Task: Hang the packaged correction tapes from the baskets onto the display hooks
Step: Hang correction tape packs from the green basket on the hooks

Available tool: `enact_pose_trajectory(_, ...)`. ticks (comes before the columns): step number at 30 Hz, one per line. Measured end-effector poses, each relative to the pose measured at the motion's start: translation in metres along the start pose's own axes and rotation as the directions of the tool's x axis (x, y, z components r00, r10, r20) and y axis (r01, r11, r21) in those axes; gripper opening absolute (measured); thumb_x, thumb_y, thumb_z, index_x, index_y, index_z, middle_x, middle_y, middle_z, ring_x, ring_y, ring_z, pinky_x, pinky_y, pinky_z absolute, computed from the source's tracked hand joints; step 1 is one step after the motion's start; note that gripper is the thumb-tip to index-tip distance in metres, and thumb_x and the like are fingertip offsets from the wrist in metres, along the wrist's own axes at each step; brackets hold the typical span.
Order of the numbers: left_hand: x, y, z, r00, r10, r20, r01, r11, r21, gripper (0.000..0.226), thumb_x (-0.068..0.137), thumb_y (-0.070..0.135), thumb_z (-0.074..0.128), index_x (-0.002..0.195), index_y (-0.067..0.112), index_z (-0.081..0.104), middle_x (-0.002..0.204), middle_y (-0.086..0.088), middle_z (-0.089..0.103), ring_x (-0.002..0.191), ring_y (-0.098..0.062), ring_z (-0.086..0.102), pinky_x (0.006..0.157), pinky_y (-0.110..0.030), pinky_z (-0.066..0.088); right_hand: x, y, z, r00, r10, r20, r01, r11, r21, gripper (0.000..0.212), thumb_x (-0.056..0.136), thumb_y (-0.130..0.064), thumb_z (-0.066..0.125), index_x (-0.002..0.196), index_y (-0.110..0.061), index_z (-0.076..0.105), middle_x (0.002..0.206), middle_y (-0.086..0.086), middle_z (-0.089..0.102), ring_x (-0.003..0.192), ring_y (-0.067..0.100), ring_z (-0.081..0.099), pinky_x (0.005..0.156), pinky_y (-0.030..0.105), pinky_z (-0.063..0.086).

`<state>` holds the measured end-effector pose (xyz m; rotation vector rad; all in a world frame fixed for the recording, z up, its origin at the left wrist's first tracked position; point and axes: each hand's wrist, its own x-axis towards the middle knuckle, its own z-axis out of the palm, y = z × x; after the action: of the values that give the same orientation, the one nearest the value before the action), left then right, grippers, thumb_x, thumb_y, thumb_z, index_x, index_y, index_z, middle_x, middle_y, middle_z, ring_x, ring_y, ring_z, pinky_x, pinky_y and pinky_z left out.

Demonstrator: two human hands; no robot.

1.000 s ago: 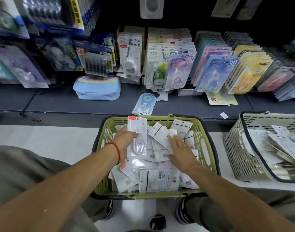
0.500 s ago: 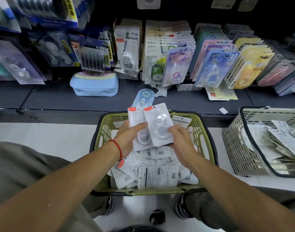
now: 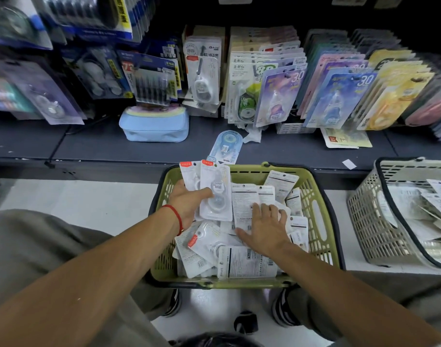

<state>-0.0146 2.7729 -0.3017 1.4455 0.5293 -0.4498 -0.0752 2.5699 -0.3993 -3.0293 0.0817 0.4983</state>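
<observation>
Left grip (image 3: 186,201) pinches two packaged correction tapes (image 3: 215,194) upright over the green basket (image 3: 319,216), while right grip (image 3: 264,227), beside it, lies spread flat on the loose packs (image 3: 247,265) inside.

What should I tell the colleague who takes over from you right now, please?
Left hand grips two correction tape packs, held upright above the green basket.
Right hand lies flat with straight fingers on the loose packs in that basket, holding nothing.
The grey basket on the right also holds packs.
Done: two packs gathered.
Left: hang those on the display hooks, then work through both baskets.
</observation>
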Motion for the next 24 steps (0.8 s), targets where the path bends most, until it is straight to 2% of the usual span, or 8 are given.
enact_pose_trajectory(5, 0.004, 0.001, 0.000, 1.000, 0.011, 0.016, -0.010, 1.000, -0.015, 0.054, 0.086, -0.011, 0.069, 0.135, 0.008, 0.059, 0.123, -0.016, 0.073, 0.110, -0.039, 0.072, 0.093, -0.064, 0.058, -0.007, -0.011, -0.016, 0.995, -0.040, 0.090, 0.044, 0.998, -0.052, 0.090, 0.090, -0.067, 0.055, 0.147, 0.000, 0.036, 0.144, 0.018, 0.042, 0.128, 0.035, 0.041, 0.112, 0.046, 0.033)
enact_pose_trajectory(9, 0.001, 0.004, -0.001, 0.999, 0.046, -0.008, -0.047, 0.999, -0.019, 0.053, 0.081, -0.012, 0.066, 0.129, 0.010, 0.063, 0.118, -0.015, 0.075, 0.107, -0.038, 0.072, 0.089, -0.060, 0.060, -0.010, -0.006, -0.031, 1.000, 0.009, -0.005, -0.006, 0.932, 0.362, 0.037, 0.105, -0.020, 0.050, 0.137, -0.004, 0.044, 0.108, 0.020, 0.070, 0.093, 0.035, 0.066, 0.081, 0.042, 0.056)
enact_pose_trajectory(11, -0.001, 0.006, -0.002, 0.997, 0.061, -0.039, -0.061, 0.998, -0.023, 0.054, 0.077, -0.011, 0.067, 0.127, 0.012, 0.064, 0.115, -0.014, 0.075, 0.105, -0.037, 0.073, 0.086, -0.058, 0.062, -0.006, 0.005, -0.040, 0.971, 0.227, -0.079, -0.145, 0.815, 0.561, 0.027, 0.106, -0.009, 0.045, 0.129, -0.002, 0.057, 0.101, 0.022, 0.074, 0.084, 0.037, 0.070, 0.073, 0.041, 0.055)
enact_pose_trajectory(15, 0.000, 0.006, -0.001, 0.994, 0.088, -0.070, -0.089, 0.996, -0.008, 0.055, 0.070, -0.010, 0.065, 0.120, 0.013, 0.071, 0.111, -0.013, 0.077, 0.103, -0.038, 0.073, 0.086, -0.061, 0.061, -0.003, 0.018, -0.059, 0.874, 0.485, 0.016, -0.183, 0.299, 0.936, 0.020, 0.106, -0.008, 0.043, 0.104, -0.008, 0.064, 0.082, 0.015, 0.071, 0.052, 0.021, 0.068, 0.054, 0.038, 0.057)
enact_pose_trajectory(16, 0.000, 0.005, 0.000, 0.993, 0.087, -0.081, -0.087, 0.996, 0.001, 0.056, 0.069, -0.010, 0.065, 0.120, 0.013, 0.071, 0.112, -0.013, 0.077, 0.104, -0.038, 0.072, 0.087, -0.061, 0.061, -0.001, 0.017, -0.061, 0.883, 0.469, 0.001, -0.172, 0.320, 0.932, 0.018, 0.106, -0.012, 0.046, 0.102, -0.011, 0.064, 0.083, 0.013, 0.072, 0.056, 0.022, 0.070, 0.058, 0.041, 0.058)
enact_pose_trajectory(19, 0.002, 0.002, 0.002, 0.993, 0.074, -0.089, -0.073, 0.997, 0.015, 0.057, 0.071, -0.011, 0.066, 0.123, 0.012, 0.068, 0.114, -0.013, 0.075, 0.105, -0.038, 0.071, 0.089, -0.059, 0.060, 0.002, 0.010, -0.056, 0.963, 0.268, 0.029, -0.200, 0.637, 0.744, 0.021, 0.104, -0.032, 0.056, 0.115, -0.018, 0.066, 0.107, 0.008, 0.075, 0.099, 0.030, 0.073, 0.077, 0.035, 0.056)
enact_pose_trajectory(22, 0.003, 0.000, 0.002, 0.996, 0.080, -0.050, -0.079, 0.997, 0.022, 0.052, 0.073, -0.016, 0.062, 0.119, 0.008, 0.070, 0.111, -0.015, 0.077, 0.104, -0.038, 0.073, 0.088, -0.059, 0.061, -0.005, -0.001, -0.033, 0.960, 0.145, 0.238, -0.263, 0.752, 0.605, 0.076, 0.097, -0.051, 0.067, 0.153, -0.008, 0.039, 0.144, 0.016, 0.052, 0.133, 0.034, 0.055, 0.103, 0.037, 0.049)
enact_pose_trajectory(24, 0.002, -0.002, 0.000, 0.996, 0.080, -0.034, -0.080, 0.996, 0.027, 0.051, 0.074, -0.017, 0.062, 0.118, 0.007, 0.071, 0.111, -0.016, 0.077, 0.104, -0.039, 0.073, 0.089, -0.061, 0.060, -0.009, -0.007, -0.019, 0.975, 0.107, 0.192, -0.189, 0.853, 0.486, 0.090, 0.092, -0.061, 0.069, 0.157, -0.009, 0.033, 0.149, 0.014, 0.041, 0.142, 0.033, 0.043, 0.114, 0.041, 0.043)
